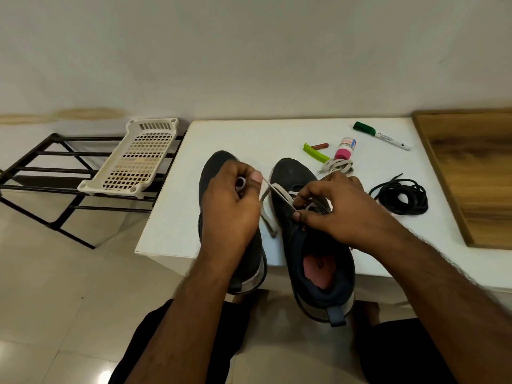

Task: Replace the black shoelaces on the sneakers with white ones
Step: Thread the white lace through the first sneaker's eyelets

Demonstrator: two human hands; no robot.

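Two dark sneakers stand side by side on the white counter (221,134), heels hanging over its near edge. The left hand (232,200) hovers over the left sneaker (219,167), its fingers and thumb curled, pinching a loop of the white shoelace (268,214), which runs taut across the gap to the right sneaker (313,253). The right hand (338,209) rests on that sneaker's tongue area, fingertips pinching the lace at the eyelets. A second white lace (336,165) lies bunched just beyond the right sneaker's toe, and the removed black shoelaces (401,196) sit coiled to the right. Farther back lie a pink-capped bottle (345,149), a green clip (315,153) and a green-capped marker (381,134). A cream plastic tray (138,159) rests on a black rack (41,173) to the left
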